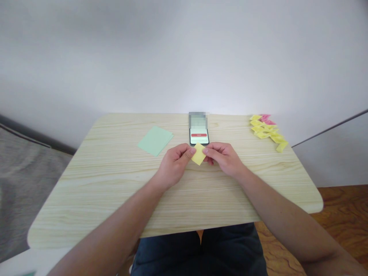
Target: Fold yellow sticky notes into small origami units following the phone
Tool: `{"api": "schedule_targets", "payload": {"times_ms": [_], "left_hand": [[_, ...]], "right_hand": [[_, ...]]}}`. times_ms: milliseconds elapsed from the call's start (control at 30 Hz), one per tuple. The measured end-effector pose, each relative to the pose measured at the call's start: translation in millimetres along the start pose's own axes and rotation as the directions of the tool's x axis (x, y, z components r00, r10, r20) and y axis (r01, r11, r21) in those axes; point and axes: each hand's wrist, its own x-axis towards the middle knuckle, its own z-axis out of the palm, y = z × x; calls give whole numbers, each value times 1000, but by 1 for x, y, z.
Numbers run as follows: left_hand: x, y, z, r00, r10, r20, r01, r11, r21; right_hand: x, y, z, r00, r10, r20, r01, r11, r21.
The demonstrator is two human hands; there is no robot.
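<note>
Between my two hands is a small yellow piece of folded paper [199, 154], turned so that a corner points toward me. My left hand [176, 163] pinches its left corner between thumb and fingers. At the right corner, my right hand [224, 156] grips it the same way, some fingers curled behind. Just beyond the paper lies a phone [199, 132] with its screen lit and a red bar across it. Left of my hands rests a small stack of pale green paper sheets [155, 140].
Several folded yellow paper pieces [267, 131] lie in a row at the table's right, with pink folded paper [268, 119] behind them. The light wooden table [100, 184] meets a white wall [172, 57] at the back. Its front edge is close to my lap.
</note>
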Motion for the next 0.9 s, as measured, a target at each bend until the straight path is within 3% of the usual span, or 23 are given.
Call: {"api": "schedule_targets", "payload": {"times_ms": [167,467,667,900], "left_hand": [[1,1,1,998,-12,-58,8,999,-54],[0,-2,0,990,38,-139,-25,996,90],[2,4,-1,988,15,-156,-23,998,-52],[5,-7,-3,997,-19,-71,0,968,-249]], "right_hand": [[1,2,-1,999,-33,-10,33,999,-4],[3,4,-3,998,-49,-38,50,999,8],[-1,-1,-3,995,-98,-15,99,989,110],[1,-2,0,989,-123,-77,133,980,150]]}}
